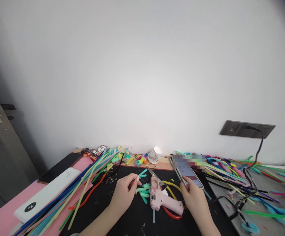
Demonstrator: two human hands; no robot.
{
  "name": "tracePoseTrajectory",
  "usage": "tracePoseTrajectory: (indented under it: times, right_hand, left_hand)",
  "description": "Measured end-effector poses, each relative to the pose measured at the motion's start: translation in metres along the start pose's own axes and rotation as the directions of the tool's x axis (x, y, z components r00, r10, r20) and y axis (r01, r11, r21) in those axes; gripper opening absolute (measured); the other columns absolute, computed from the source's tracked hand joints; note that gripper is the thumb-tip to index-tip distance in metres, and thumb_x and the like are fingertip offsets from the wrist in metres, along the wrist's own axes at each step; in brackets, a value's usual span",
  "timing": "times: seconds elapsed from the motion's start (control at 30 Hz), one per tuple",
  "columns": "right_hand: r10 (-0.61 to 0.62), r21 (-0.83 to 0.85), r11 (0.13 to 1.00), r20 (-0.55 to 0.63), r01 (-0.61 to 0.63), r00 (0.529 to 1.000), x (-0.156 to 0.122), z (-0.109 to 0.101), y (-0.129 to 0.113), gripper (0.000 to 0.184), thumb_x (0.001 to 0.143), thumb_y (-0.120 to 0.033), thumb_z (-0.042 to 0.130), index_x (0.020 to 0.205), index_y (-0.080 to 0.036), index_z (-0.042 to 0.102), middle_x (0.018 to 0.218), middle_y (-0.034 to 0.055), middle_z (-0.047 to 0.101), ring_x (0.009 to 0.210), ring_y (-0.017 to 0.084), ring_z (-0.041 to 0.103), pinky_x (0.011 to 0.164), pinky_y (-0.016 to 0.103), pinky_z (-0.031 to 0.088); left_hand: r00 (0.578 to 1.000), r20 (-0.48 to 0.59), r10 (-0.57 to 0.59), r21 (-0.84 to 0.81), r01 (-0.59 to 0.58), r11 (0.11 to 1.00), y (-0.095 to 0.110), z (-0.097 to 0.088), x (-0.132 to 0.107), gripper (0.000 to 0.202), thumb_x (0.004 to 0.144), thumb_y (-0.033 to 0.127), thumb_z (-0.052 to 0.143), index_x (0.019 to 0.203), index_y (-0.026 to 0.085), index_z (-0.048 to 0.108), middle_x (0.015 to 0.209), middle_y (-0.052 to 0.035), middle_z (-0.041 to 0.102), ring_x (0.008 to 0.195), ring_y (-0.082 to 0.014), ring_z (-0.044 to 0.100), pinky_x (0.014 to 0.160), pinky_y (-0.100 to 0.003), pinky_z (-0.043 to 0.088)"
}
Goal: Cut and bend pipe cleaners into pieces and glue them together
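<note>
Lower centre of the frame: I see the left hand (124, 194) pinch a small piece (138, 178) beside the teal bits (144, 192), and the right hand (194, 196) grip a thin stick (180, 174) by the phone (193, 174). The glue gun (160, 198) lies between them on the worktop (123, 226); gluing, I judge, needs one hand freed.

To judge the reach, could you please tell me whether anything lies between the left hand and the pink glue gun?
Yes: short teal pieces lie on the mat between the left hand, pinching a thin stick, and the glue gun.
</note>
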State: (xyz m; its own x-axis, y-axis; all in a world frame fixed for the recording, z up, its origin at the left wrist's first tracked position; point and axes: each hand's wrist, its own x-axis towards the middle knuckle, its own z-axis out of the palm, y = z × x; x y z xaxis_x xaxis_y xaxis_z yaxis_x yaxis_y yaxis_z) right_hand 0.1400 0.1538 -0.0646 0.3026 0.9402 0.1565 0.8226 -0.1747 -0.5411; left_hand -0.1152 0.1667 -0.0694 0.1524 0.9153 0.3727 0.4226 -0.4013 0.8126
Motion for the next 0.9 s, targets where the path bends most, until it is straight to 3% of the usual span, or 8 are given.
tracePoseTrajectory:
  times: [0.1, 0.2, 0.3, 0.43, 0.57, 0.7, 0.83, 0.9]
  right_hand:
    - [-0.233, 0.133, 0.965, 0.06, 0.224, 0.971, -0.009, -0.003, -0.018, 0.032, 0.079, -0.034, 0.038, 0.1, -0.018, 0.057, 0.065, 0.0009, 0.056, 0.058, 0.017, 0.054, 0.056, 0.025, 0.04]
    - [-0.401, 0.175, 0.912, 0.176, 0.372, 0.899, -0.016, -0.004, -0.031, 0.026, 0.065, -0.027, 0.056, 0.09, -0.02, 0.06, 0.085, 0.003, 0.056, 0.078, 0.018, 0.054, 0.07, 0.025, 0.041]
    - [-0.361, 0.089, 0.932, 0.281, 0.351, 0.889, -0.019, -0.001, -0.033, 0.038, 0.05, -0.021, 0.063, 0.088, -0.021, 0.061, 0.089, 0.0022, 0.053, 0.082, 0.02, 0.053, 0.072, 0.027, 0.04]
    - [-0.337, 0.071, 0.941, 0.315, 0.332, 0.887, -0.022, 0.004, -0.032, 0.045, 0.051, -0.014, 0.056, 0.095, -0.022, 0.059, 0.084, 0.0012, 0.055, 0.079, 0.019, 0.053, 0.071, 0.027, 0.039]
    - [-0.408, 0.195, 0.909, 0.247, 0.367, 0.879, -0.026, 0.001, -0.036, 0.033, 0.059, -0.013, 0.047, 0.088, -0.019, 0.06, 0.084, 0.0033, 0.06, 0.077, 0.018, 0.055, 0.068, 0.025, 0.04]
    - [-0.364, 0.263, 0.912, 0.161, 0.316, 0.917, -0.025, -0.008, -0.044, 0.026, 0.061, -0.014, 0.043, 0.08, -0.018, 0.06, 0.071, 0.0024, 0.061, 0.063, 0.017, 0.056, 0.059, 0.025, 0.042]
    - [-0.324, 0.431, 0.862, 0.063, 0.267, 0.944, -0.026, -0.009, -0.051, 0.034, 0.065, -0.022, 0.047, 0.094, -0.017, 0.062, 0.083, 0.0063, 0.066, 0.076, 0.022, 0.059, 0.065, 0.028, 0.046]
    - [-0.29, 0.498, 0.84, 0.073, 0.217, 0.954, -0.029, -0.005, -0.052, 0.033, 0.066, -0.026, 0.049, 0.095, -0.018, 0.062, 0.087, 0.0064, 0.067, 0.079, 0.023, 0.059, 0.065, 0.029, 0.047]
  left_hand:
    - [1.0, -0.002, -0.005, -0.011, 0.005, 1.0, 0.001, 0.0, 0.001, 0.021, 0.083, 0.023, 0.037, 0.073, 0.018, 0.055, 0.067, 0.0001, 0.063, 0.048, -0.0112, 0.054, 0.049, -0.02, 0.039]
    - [1.0, 0.001, -0.01, -0.016, 0.01, 1.0, 0.001, 0.0, 0.002, 0.021, 0.083, 0.023, 0.037, 0.072, 0.018, 0.055, 0.068, 0.0003, 0.063, 0.047, -0.0111, 0.054, 0.049, -0.019, 0.039]
    - [1.0, 0.004, -0.018, -0.014, 0.018, 1.0, 0.001, 0.0, 0.002, 0.021, 0.083, 0.023, 0.037, 0.073, 0.019, 0.055, 0.069, 0.0003, 0.063, 0.047, -0.0111, 0.054, 0.049, -0.019, 0.039]
    - [1.0, 0.003, -0.027, 0.001, 0.027, 1.0, -0.001, 0.0, 0.001, 0.021, 0.083, 0.023, 0.037, 0.074, 0.019, 0.055, 0.07, 0.0001, 0.063, 0.048, -0.0113, 0.054, 0.05, -0.019, 0.039]
    - [0.999, 0.001, -0.045, 0.005, 0.045, 0.999, -0.004, 0.001, 0.001, 0.021, 0.084, 0.024, 0.036, 0.077, 0.019, 0.055, 0.071, 0.0002, 0.063, 0.048, -0.0112, 0.054, 0.05, -0.02, 0.039]
    - [0.998, 0.008, -0.069, 0.012, 0.069, 0.998, -0.009, 0.002, 0.002, 0.023, 0.085, 0.026, 0.035, 0.078, 0.02, 0.056, 0.072, 0.0006, 0.063, 0.046, -0.011, 0.054, 0.051, -0.02, 0.04]
    - [0.996, 0.015, -0.085, -0.004, 0.086, 0.996, -0.012, 0.004, 0.002, 0.023, 0.085, 0.026, 0.034, 0.081, 0.019, 0.056, 0.074, 0.0, 0.063, 0.046, -0.0112, 0.054, 0.051, -0.021, 0.04]
    - [0.996, 0.018, -0.084, -0.011, 0.085, 0.996, -0.011, 0.004, 0.002, 0.023, 0.085, 0.026, 0.035, 0.081, 0.019, 0.056, 0.074, -0.0004, 0.063, 0.047, -0.0113, 0.054, 0.05, -0.02, 0.04]
